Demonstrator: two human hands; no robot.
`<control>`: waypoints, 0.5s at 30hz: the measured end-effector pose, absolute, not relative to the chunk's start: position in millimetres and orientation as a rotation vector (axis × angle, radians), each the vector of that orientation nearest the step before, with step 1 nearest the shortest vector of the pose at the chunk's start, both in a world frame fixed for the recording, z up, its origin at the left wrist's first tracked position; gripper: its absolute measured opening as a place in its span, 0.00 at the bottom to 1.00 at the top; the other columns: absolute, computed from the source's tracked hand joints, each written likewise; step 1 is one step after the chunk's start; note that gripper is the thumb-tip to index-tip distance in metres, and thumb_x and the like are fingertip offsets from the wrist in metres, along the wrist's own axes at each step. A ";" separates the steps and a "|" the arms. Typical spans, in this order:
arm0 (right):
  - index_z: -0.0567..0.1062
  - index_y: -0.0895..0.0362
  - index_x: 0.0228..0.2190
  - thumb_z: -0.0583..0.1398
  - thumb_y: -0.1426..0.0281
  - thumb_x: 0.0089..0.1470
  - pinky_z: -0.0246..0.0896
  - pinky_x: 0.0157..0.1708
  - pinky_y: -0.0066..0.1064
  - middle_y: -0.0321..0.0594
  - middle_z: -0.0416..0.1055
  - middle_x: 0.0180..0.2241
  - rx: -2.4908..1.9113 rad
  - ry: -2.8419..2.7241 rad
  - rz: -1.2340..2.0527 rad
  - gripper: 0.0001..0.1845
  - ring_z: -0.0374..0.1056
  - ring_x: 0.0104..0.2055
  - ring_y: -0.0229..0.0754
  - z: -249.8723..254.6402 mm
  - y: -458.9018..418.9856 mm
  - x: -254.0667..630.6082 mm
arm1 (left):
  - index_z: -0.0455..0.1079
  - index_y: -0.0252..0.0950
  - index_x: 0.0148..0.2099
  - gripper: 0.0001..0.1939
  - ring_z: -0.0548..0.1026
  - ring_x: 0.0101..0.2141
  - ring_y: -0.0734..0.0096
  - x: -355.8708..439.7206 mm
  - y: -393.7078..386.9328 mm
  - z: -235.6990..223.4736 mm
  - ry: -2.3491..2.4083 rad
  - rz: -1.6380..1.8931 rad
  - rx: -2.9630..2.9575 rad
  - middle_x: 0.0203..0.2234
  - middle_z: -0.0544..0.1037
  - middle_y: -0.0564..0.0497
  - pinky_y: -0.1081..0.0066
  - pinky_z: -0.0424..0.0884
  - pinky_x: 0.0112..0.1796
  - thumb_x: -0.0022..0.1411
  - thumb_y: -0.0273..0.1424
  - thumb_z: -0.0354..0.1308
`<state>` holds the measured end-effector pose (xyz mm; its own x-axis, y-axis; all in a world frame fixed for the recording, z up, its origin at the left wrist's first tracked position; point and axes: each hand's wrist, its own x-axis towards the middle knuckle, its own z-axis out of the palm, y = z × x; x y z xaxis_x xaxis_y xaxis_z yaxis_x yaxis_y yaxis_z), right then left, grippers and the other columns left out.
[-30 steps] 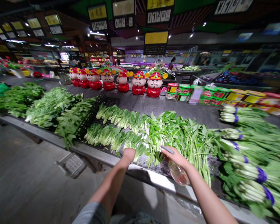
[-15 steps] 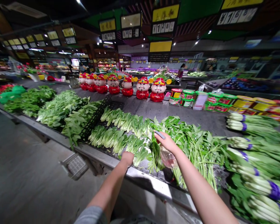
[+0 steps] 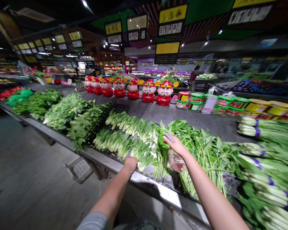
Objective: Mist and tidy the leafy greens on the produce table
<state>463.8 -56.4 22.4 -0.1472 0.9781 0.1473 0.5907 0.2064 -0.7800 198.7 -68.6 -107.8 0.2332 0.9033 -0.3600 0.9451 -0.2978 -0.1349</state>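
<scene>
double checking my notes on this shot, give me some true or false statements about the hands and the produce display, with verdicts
1. The right hand holds a clear bottle. True.
2. The left hand is on the purple-banded bundles. False: it is at the near row of small leafy heads; the bundles lie at the far right of the view.
3. Red figurines stand in a row behind the greens. True.
4. The grey crate sits on top of the display. False: it is lower down, below the front rail.
5. Stacked tubs stand to the right of the figurines. True.
</scene>
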 end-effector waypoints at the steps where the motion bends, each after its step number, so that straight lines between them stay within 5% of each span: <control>1: 0.72 0.54 0.29 0.51 0.44 0.57 0.67 0.40 0.45 0.42 0.73 0.31 -1.485 -1.819 0.746 0.27 0.69 0.33 0.47 19.2 -58.6 466.2 | 0.78 0.33 0.47 0.15 0.79 0.45 0.50 199.8 -68.6 -107.2 1.790 -0.574 2.382 0.42 0.81 0.35 0.59 0.75 0.44 0.59 0.30 0.59; 8: 0.67 0.52 0.24 0.50 0.40 0.55 0.65 0.33 0.43 0.40 0.70 0.25 -1.566 -1.754 0.749 0.29 0.65 0.26 0.45 -4.0 -79.8 482.7 | 0.78 0.31 0.46 0.15 0.78 0.47 0.50 212.8 -69.7 -102.7 1.706 -0.602 2.456 0.43 0.81 0.36 0.58 0.75 0.45 0.57 0.22 0.58; 15: 0.75 0.55 0.31 0.53 0.43 0.55 0.68 0.40 0.44 0.45 0.76 0.33 -1.589 -1.629 0.776 0.28 0.72 0.35 0.49 7.7 -99.1 507.5 | 0.78 0.28 0.43 0.13 0.79 0.44 0.47 242.2 -69.3 -103.8 1.501 -0.603 2.564 0.39 0.81 0.33 0.56 0.76 0.43 0.55 0.19 0.58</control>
<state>507.5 -99.1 7.7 0.0201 0.9962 0.0842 0.5620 0.0584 -0.8251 242.2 -69.3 -103.8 0.4327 0.8130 -0.3897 0.8566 -0.5054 -0.1033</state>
